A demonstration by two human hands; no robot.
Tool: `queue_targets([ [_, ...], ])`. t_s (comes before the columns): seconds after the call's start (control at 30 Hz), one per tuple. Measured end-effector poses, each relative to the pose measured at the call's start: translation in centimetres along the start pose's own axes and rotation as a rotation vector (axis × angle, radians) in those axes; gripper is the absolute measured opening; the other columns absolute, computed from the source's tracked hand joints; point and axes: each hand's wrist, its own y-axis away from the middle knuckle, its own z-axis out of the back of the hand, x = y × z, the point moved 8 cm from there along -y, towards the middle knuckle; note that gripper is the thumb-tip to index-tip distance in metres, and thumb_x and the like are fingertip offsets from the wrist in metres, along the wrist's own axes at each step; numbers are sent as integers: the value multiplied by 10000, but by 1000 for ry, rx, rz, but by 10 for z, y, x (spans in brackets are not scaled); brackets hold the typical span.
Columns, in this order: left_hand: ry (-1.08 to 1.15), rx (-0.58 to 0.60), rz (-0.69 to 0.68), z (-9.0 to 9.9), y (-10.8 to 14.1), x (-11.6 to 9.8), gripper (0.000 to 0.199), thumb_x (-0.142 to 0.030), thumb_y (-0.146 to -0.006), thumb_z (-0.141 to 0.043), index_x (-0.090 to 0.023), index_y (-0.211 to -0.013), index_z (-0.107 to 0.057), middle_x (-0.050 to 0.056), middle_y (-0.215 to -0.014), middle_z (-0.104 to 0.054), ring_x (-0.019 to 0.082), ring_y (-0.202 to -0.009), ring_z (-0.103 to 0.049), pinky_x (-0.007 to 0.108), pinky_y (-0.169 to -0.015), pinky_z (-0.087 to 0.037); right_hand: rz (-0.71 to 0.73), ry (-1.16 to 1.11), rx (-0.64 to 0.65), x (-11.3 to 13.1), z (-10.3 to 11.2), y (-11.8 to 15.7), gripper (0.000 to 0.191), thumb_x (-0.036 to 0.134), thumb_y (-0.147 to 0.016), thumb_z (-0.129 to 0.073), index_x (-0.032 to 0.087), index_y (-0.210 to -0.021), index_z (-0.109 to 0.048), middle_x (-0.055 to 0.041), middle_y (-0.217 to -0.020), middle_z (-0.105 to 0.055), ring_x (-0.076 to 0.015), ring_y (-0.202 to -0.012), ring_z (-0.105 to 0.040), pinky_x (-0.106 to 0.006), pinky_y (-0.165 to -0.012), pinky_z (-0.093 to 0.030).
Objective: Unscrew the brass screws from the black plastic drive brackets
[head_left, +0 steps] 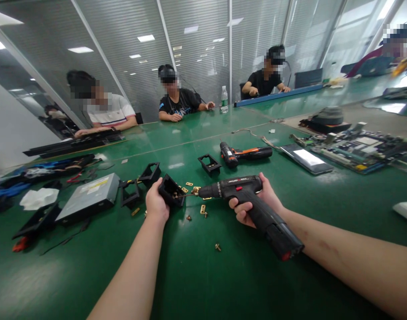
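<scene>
Two hands: you gripped both things at once.
Left hand (156, 202): you clasped the black bracket (171, 190), tilting its opening toward the bit, likely to steady it.
Right hand (253, 202): you clenched the cordless drill (246, 200), tip at the bracket.
Around the bracket: brass screws (203, 209) lay just beside it.
Room: the green table (206, 275) lay bare nearer you than the bracket.

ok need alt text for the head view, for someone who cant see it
A right hand aims a black cordless drill into a small black socket housing held by the left hand on a green table, with brass screws scattered beneath.
</scene>
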Motion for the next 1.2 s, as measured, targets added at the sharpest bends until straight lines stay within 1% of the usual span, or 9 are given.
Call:
queue_targets([
  [0.1, 15, -57, 38, 5, -4, 7, 173, -335, -723, -741, -189, -813, -718, -10, -730, -685, 209, -742, -681, 333, -722, -579, 1, -5, -8, 2, 1, 0, 1035, 1036, -788, -218, 115, -1164, -500, -77, -891, -577, -125, -521, -515, -325, -568, -561],
  [0.2, 21, -78, 6, 8, -4, 6, 144, -312, -699, -736, -193, -770, -696, -33, -685, -639, 194, -716, -643, 312, -680, -551, 2, 9, -15, 3, 3, -2, 1043, 1033, -792, -209, 107, -1166, -512, -87, -898, -586, -123, -524, -516, -318, -572, -556],
  [0.3, 22, -76, -16, 8, -4, 5, 115, -294, -689, -726, -197, -735, -686, -41, -673, -620, 180, -713, -623, 294, -672, -533, 17, 46, -18, 4, 3, -3, 1071, 1028, -795, -180, 84, -1146, -544, -106, -889, -601, -119, -521, -517, -305, -578, -544],
  [0.47, 22, -90, -44, 10, -5, 3, 81, -264, -708, -726, -193, -741, -705, -44, -695, -628, 164, -744, -628, 276, -720, -532, 108, 194, 8, 7, 0, -4, 1113, 1010, -804, -74, 89, -1141, -601, -148, -862, -648, -134, -512, -518, -309, -581, -519],
  [0.63, 16, -93, -36, 9, -4, 2, 66, -259, -718, -717, -194, -719, -704, -41, -679, -619, 167, -722, -620, 281, -699, -527, 166, 317, 59, 7, -5, -2, 1145, 1018, -787, -52, 96, -1148, -629, -164, -835, -679, -159, -507, -539, -331, -590, -508],
  [0.83, 10, -105, -48, 9, -2, 0, 63, -257, -724, -707, -195, -734, -717, -37, -680, -641, 167, -718, -612, 280, -697, -521, 154, 300, 62, 8, -5, -2, 1123, 1009, -796, -37, 113, -1125, -628, -167, -843, -686, -157, -512, -540, -324, -598, -504],
  [1.0, -11, -74, -68, 7, -2, -1, 72, -272, -720, -708, -203, -735, -693, -40, -675, -619, 173, -699, -604, 288, -694, -512, 109, 232, 67, 8, -5, -3, 1088, 1007, -807, -54, 126, -1136, -600, -155, -864, -667, -158, -535, -518, -329, -600, -516],
  [1.2, -40, -60, -87, 8, -4, 1, 92, -299, -737, -700, -211, -734, -672, -37, -672, -601, 183, -714, -620, 298, -722, -526, 67, 131, -5, 6, -1, -3, 1074, 1017, -803, -114, 111, -1160, -566, -113, -870, -609, -134, -529, -467, -312, -563, -520],
])
